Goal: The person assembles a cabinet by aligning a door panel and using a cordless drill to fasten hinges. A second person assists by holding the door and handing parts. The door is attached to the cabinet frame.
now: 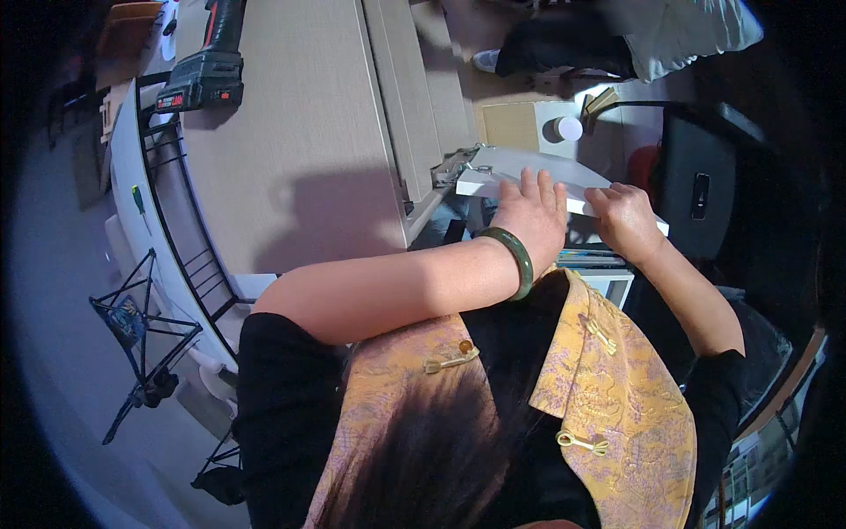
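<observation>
A white cabinet door (520, 167) stands swung out from the wooden cabinet, its top edge facing up. Metal hinges (456, 167) join it to the cabinet side. My left hand (531, 216), with a green bangle (514, 256) at its wrist, rests against the door near the hinges, fingers stretched out and slightly apart. Farther along the same edge, my right hand (626, 220) has its fingers curled over the door. The undersides of both hands are hidden.
A cordless power tool (207, 75) lies on the wooden cabinet top (291, 115). A screwdriver (137, 199) is on a white surface at left. Beyond the door are a cardboard box (511, 126), a white round container (567, 129), a black case (696, 185) and another person's leg (560, 44).
</observation>
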The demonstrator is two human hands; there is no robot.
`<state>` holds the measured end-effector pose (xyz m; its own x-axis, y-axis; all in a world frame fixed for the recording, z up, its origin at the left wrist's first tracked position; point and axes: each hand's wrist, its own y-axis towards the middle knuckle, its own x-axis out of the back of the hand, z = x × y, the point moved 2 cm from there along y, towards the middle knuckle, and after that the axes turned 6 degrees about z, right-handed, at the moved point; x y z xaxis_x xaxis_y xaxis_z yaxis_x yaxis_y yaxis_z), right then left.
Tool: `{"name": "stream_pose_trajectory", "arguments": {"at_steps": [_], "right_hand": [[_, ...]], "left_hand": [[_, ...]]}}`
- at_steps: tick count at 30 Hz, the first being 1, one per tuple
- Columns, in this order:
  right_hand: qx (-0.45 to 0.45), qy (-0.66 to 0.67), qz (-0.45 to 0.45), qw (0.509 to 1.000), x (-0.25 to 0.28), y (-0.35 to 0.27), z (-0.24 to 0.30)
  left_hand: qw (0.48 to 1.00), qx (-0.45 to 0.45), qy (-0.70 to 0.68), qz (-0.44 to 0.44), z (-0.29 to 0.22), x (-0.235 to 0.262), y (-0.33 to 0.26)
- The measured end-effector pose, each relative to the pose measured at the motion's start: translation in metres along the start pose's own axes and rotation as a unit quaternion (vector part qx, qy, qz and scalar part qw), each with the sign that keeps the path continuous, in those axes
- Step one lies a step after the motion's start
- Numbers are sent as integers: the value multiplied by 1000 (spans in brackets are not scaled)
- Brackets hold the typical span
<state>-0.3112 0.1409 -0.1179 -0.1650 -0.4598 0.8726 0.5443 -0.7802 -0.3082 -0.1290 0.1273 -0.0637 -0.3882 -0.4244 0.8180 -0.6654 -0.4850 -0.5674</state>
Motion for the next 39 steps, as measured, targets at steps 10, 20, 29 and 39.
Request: {"name": "stream_pose_trajectory", "arguments": {"at_steps": [10,20,29,39], "right_hand": [[7,25,0,1000,-6,9,13],[8,24,51,998,-2,14,24],[13,28,80,996,11,22,21],[3,7,52,999,0,16,28]], "left_hand": [[995,-1,-83,60,-6,-11,9],[969,-37,-141,199,9,10,11],[954,-106,-146,240,18,24,25],[959,-147,-144,197,24,23,19]]}}
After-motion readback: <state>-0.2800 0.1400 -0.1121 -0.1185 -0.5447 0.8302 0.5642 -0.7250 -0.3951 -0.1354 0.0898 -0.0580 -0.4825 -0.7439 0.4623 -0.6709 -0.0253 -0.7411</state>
